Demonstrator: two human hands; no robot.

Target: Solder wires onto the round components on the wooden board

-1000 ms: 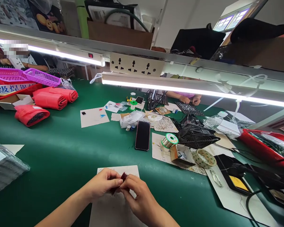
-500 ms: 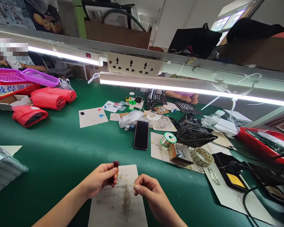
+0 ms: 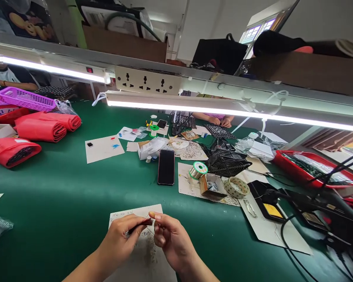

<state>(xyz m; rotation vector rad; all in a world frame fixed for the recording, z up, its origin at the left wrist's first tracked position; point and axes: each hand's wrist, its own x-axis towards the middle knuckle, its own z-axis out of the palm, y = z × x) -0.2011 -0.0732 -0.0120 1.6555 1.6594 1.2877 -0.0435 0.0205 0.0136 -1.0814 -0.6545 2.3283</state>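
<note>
Left hand [image 3: 117, 239]: bare, back toward the camera, low in the view; fingers [image 3: 137, 222] closed together and pointing right, pinched against the thumb; left forearm [image 3: 82, 266]: entering from the lower left, wrist nearly straight; right hand [image 3: 173, 243]: bare, back upward, knuckles toward the camera; thumb [image 3: 153, 214] extended left, its tip raised; remaining fingers curled in toward the palm; right forearm [image 3: 201, 272]: entering from the lower edge, right of centre; both hands just apart, fingertips facing each other

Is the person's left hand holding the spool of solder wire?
No, the spool sits on a paper sheet; the left hand pinches a small dark red bundle.
</note>
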